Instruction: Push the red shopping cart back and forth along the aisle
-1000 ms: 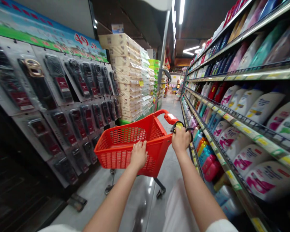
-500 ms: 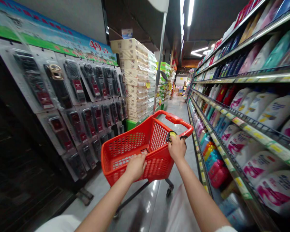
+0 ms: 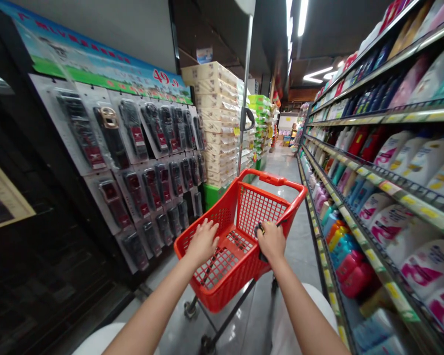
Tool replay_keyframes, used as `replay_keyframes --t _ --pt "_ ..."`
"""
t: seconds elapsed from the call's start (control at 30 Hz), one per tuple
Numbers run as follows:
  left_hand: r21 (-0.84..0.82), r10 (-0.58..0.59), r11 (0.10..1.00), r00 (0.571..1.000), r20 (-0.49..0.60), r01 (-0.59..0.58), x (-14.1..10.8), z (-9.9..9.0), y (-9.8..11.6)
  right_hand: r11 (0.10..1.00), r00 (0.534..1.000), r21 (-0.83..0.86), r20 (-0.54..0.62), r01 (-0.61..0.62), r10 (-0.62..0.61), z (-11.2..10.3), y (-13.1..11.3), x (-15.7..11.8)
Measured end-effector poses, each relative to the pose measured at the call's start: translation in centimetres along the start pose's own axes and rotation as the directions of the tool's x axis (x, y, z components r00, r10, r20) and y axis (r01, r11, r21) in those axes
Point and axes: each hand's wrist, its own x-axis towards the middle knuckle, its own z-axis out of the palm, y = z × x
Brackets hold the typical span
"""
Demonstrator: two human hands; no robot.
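Note:
A red plastic shopping cart point(image 3: 222, 296) on a dark wheeled frame stands in front of me, its handle point(image 3: 277, 178) at the far end. The red lattice floor of its basket shows between my arms. My left hand point(image 3: 203, 241) is open with fingers outstretched over the basket's left part; I cannot tell whether it touches the rim. At the right side wall, my right hand point(image 3: 272, 239) is closed around a small black-and-yellow item point(image 3: 260, 229), mostly hidden by the fingers, so its kind is unclear. That hand is against or just above the basket's right rim.
Shelves point(image 3: 377, 182) of shampoo and other bottles line the right side. Packaged belts point(image 3: 151, 133) hang on a display at left. Stacked cream boxes point(image 3: 216, 123) and a metal pole point(image 3: 246, 88) stand ahead, left of the aisle floor point(image 3: 283, 160).
The cart has turned, its near end swinging right and towards me. My left hand has lifted from the near rim and opened over the basket. My right hand stays closed at the right side.

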Motion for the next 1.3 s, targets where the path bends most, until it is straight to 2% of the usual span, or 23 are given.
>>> replay_keyframes --t 0.13,0.27,0.37,0.53,0.63,0.7,0.77,0.8,0.83,0.9,0.97,1.07,1.17,1.23,1.27,1.3 --pt "0.072 -0.020 0.997 1.000 -0.021 0.022 1.2 0.8 -0.7 0.973 0.981 0.128 0.011 0.191 -0.194 1.1 0.0 -1.8" --pt "0.135 -0.047 0.989 0.998 -0.044 0.053 2.8 1.4 -0.7 0.924 0.959 0.263 -0.027 0.279 -0.282 0.9 1.4 -3.3" --pt "0.158 -0.069 0.984 0.996 -0.051 0.077 4.2 1.7 -0.7 0.882 0.946 0.348 -0.043 0.317 -0.322 0.2 2.6 -4.2" --pt "0.142 -0.130 0.980 0.988 -0.081 0.141 6.7 2.0 -0.2 0.848 0.929 0.407 -0.002 0.340 -0.371 -0.9 4.2 -5.0" --pt "0.115 -0.206 0.969 0.973 -0.105 0.218 7.7 2.0 0.2 0.861 0.924 0.379 0.039 0.339 -0.380 -1.7 5.0 -5.1" --pt "0.095 -0.279 0.952 0.954 -0.110 0.290 7.7 1.9 0.4 0.850 0.905 0.399 0.098 0.345 -0.413 -2.5 5.5 -4.8" --pt "0.079 -0.340 0.934 0.935 -0.104 0.349 7.3 1.6 0.4 0.803 0.875 0.491 0.150 0.339 -0.461 -3.6 6.2 -4.0" --pt "0.076 -0.360 0.927 0.927 -0.100 0.368 7.0 1.5 0.5 0.774 0.877 0.550 0.143 0.315 -0.459 -4.3 6.4 -3.3" --pt "0.076 -0.373 0.922 0.923 -0.100 0.380 6.6 1.4 0.5 0.747 0.900 0.605 0.110 0.276 -0.421 -4.9 6.5 -2.4" --pt "0.077 -0.388 0.915 0.915 -0.109 0.397 5.8 1.2 0.7 0.705 0.968 0.685 0.001 0.183 -0.252 -6.1 6.4 -0.1" --pt "0.071 -0.406 0.907 0.907 -0.110 0.415 5.1 1.1 1.0 0.678 0.989 0.721 -0.118 0.144 -0.085 -6.9 5.5 2.7" --pt "0.059 -0.434 0.895 0.894 -0.108 0.442 4.2 1.0 1.5 0.677 0.959 0.705 -0.283 0.212 -0.005 -6.9 3.2 7.3" --pt "0.043 -0.444 0.892 0.889 -0.114 0.451 3.3 0.8 1.9 0.734 0.913 0.623 -0.409 0.269 0.013 -5.6 0.8 11.3" --pt "0.020 -0.453 0.889 0.885 -0.103 0.458 2.7 0.6 2.0 0.785 0.872 0.548 -0.490 0.289 0.021 -4.2 -0.1 12.9" --pt "0.006 -0.461 0.886 0.882 -0.095 0.464 2.5 0.6 2.0 0.808 0.861 0.507 -0.509 0.298 0.001 -3.4 -0.2 13.4" --pt "-0.008 -0.470 0.882 0.878 -0.088 0.471 2.2 0.5 2.0 0.832 0.871 0.462 -0.490 0.306 -0.048 -2.6 -0.2 13.5"
